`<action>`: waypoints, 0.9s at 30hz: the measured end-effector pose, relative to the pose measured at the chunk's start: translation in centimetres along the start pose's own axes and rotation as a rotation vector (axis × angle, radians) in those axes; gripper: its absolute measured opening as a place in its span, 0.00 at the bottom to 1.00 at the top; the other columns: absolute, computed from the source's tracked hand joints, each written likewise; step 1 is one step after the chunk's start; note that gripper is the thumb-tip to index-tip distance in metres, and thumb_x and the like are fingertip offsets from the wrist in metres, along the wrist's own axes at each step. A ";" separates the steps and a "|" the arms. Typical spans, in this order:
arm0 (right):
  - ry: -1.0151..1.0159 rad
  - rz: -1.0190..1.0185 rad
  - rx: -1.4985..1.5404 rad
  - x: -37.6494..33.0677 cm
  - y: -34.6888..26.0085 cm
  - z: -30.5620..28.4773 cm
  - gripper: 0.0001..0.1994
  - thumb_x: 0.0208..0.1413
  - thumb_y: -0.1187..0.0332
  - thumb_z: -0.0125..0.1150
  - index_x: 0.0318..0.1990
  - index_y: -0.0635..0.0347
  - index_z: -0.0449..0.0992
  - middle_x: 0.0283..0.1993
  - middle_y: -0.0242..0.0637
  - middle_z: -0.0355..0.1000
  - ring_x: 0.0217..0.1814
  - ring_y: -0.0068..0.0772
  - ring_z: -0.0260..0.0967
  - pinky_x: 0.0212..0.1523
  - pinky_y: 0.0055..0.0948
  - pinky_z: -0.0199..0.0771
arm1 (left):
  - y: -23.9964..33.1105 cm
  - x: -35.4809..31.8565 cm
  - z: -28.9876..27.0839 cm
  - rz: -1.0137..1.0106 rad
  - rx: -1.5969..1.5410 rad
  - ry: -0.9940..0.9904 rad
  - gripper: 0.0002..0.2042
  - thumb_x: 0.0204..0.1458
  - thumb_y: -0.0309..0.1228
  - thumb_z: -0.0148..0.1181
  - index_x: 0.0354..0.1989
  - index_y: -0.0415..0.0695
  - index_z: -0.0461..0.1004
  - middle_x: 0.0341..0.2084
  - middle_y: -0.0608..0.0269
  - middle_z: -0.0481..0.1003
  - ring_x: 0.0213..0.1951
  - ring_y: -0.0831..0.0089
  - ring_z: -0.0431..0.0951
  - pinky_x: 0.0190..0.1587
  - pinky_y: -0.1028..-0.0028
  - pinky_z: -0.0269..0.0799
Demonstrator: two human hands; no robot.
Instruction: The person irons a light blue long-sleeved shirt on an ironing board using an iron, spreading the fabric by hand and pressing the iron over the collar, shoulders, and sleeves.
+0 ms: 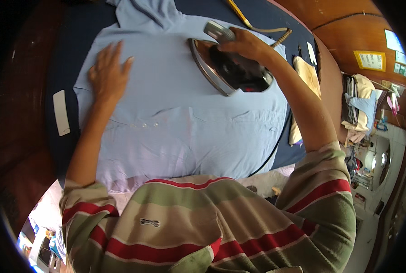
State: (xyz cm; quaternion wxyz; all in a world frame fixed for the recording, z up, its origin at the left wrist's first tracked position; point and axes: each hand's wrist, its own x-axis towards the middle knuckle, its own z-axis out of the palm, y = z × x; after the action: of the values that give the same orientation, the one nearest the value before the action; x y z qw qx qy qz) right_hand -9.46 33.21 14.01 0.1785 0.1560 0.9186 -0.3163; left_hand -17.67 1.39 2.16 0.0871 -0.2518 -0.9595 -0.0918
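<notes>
Right hand (244, 43) grips iron (228, 68), tilted near board's far edge; left hand (108, 73) flat, open on shirt (184, 127). Risk: fingers near the hot soleplate could burn.

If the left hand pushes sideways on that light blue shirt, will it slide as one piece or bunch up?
Probably bunch: the light blue shirt already shows soft creases, so it looks thin and floppy. The left hand rests flat on it. The iron, gripped by the right hand, likely pins that side.

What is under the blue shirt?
A dark blue ironing pad shows around the shirt. The iron and the left hand rest on top. What lies beneath the shirt's middle is covered.
</notes>
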 end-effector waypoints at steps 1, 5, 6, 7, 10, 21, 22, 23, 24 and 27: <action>0.032 0.050 0.009 -2.1 1.8 -0.5 0.25 0.41 0.56 0.65 0.45 0.64 0.73 0.30 0.41 0.73 0.25 0.30 0.71 0.31 0.27 0.72 | -1.3 -1.3 0.8 -0.088 0.072 -0.052 0.27 0.57 0.51 0.42 0.64 0.57 0.54 0.63 0.62 0.55 0.64 0.62 0.52 0.58 0.48 0.50; 0.234 0.174 0.013 -7.2 10.6 -2.1 0.25 0.41 0.56 0.65 0.44 0.64 0.73 0.30 0.40 0.73 0.23 0.28 0.71 0.29 0.27 0.71 | -5.8 -4.4 3.0 -0.216 0.241 -0.118 0.29 0.57 0.56 0.35 0.66 0.61 0.48 0.66 0.62 0.46 0.67 0.58 0.44 0.60 0.42 0.43; 0.309 0.230 0.019 -8.0 12.5 -2.8 0.25 0.41 0.56 0.64 0.44 0.64 0.74 0.29 0.39 0.73 0.23 0.28 0.70 0.28 0.27 0.71 | -5.6 -4.3 2.9 -0.234 0.255 -0.122 0.29 0.57 0.57 0.34 0.66 0.62 0.48 0.66 0.62 0.46 0.67 0.59 0.43 0.60 0.41 0.43; 0.388 0.282 0.030 -8.7 14.3 -3.6 0.24 0.41 0.56 0.64 0.44 0.64 0.74 0.29 0.39 0.73 0.23 0.28 0.70 0.27 0.27 0.71 | -5.6 -4.1 2.9 -0.251 0.273 -0.122 0.29 0.57 0.57 0.34 0.66 0.62 0.48 0.66 0.62 0.46 0.67 0.59 0.43 0.60 0.41 0.42; 0.481 0.387 -0.016 -9.9 20.1 -7.1 0.23 0.42 0.58 0.63 0.43 0.63 0.74 0.28 0.39 0.73 0.23 0.29 0.71 0.25 0.27 0.71 | -5.6 -3.7 3.1 -0.263 0.283 -0.134 0.30 0.56 0.58 0.33 0.66 0.63 0.48 0.67 0.63 0.46 0.67 0.60 0.43 0.60 0.41 0.42; -0.087 -0.163 -0.256 -14.7 16.0 -5.3 0.20 0.40 0.63 0.63 0.41 0.64 0.71 0.28 0.50 0.74 0.32 0.46 0.74 0.37 0.34 0.72 | -5.1 -3.5 2.3 -0.312 0.384 -0.161 0.29 0.57 0.57 0.33 0.66 0.65 0.45 0.67 0.65 0.46 0.67 0.63 0.44 0.60 0.43 0.43; -0.078 -0.146 -0.267 -14.8 16.0 -5.3 0.20 0.40 0.62 0.64 0.41 0.63 0.71 0.28 0.50 0.74 0.32 0.46 0.74 0.37 0.34 0.72 | -5.0 -3.5 2.2 -0.314 0.397 -0.149 0.28 0.57 0.57 0.33 0.66 0.65 0.46 0.67 0.64 0.46 0.67 0.63 0.44 0.60 0.43 0.43; -0.070 -0.132 -0.278 -14.7 16.2 -5.2 0.20 0.40 0.62 0.64 0.40 0.63 0.72 0.28 0.50 0.74 0.32 0.46 0.74 0.37 0.34 0.72 | -4.8 -3.5 2.1 -0.318 0.411 -0.137 0.28 0.58 0.56 0.34 0.66 0.64 0.46 0.66 0.64 0.47 0.67 0.63 0.45 0.60 0.43 0.44; -0.058 -0.121 -0.293 -14.5 16.1 -5.2 0.20 0.40 0.62 0.64 0.40 0.63 0.72 0.28 0.50 0.74 0.32 0.46 0.74 0.36 0.34 0.72 | -4.6 -3.4 2.0 -0.306 0.422 -0.121 0.28 0.58 0.55 0.35 0.66 0.64 0.47 0.66 0.64 0.48 0.67 0.63 0.46 0.60 0.43 0.44; -0.204 -0.290 -0.391 -15.1 14.7 -4.5 0.20 0.39 0.61 0.64 0.41 0.62 0.72 0.29 0.52 0.74 0.32 0.49 0.73 0.36 0.37 0.72 | -4.3 -3.6 1.6 -0.278 0.419 -0.076 0.27 0.58 0.52 0.39 0.65 0.62 0.50 0.65 0.62 0.51 0.66 0.63 0.49 0.59 0.44 0.47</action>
State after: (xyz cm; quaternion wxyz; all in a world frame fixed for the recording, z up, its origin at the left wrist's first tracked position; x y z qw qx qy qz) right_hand 8.77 44.47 16.10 0.2500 -0.0473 0.9522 -0.1689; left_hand -16.95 -3.57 -0.74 0.0880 -0.0971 -0.9855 0.1074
